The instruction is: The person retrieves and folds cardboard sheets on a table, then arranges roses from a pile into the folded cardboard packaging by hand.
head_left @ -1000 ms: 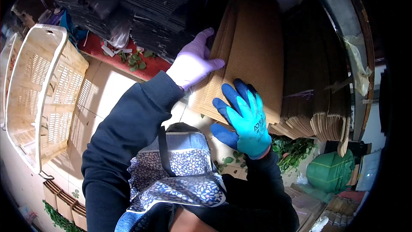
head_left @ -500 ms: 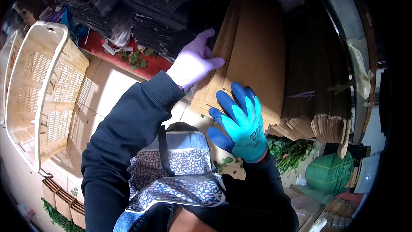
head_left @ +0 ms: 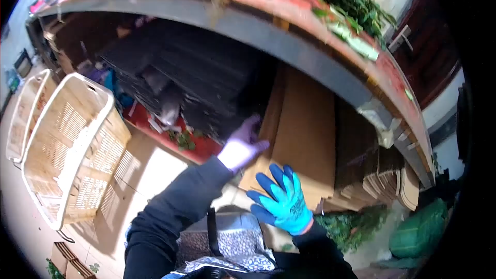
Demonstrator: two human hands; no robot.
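Our left hand (head_left: 240, 150), in a purple glove, is reaching in near the middle of the frame, its thumb and forefinger spreading apart beside the left edge of the brown cardboard stack (head_left: 305, 134); we cannot tell whether it is gripping any of the sheets. Our left arm, in a dark sleeve (head_left: 175, 212), is slanting up and rightward from the lower left of the frame. Our right hand (head_left: 283, 202), in a blue and turquoise glove, is opening flat — back upward, fingers fanning toward the upper left — over the near end of the stack, and we cannot tell if its fingertips are pressing on it. Our right forearm is rising from the lower right, bending in toward the left hand.

Right of center, the cardboard stack is lying under a long tabletop (head_left: 232, 10) that is curving across the upper frame. Black sheets (head_left: 191, 72) are piling up to its left, while darker brown cardboard (head_left: 356, 160) is standing to its right. Two pale plastic baskets (head_left: 98, 175) are sitting at the left — side by side — and green leaves (head_left: 351, 0) are lying on the tabletop at upper right. A green bundle (head_left: 418, 232) is resting at lower right.
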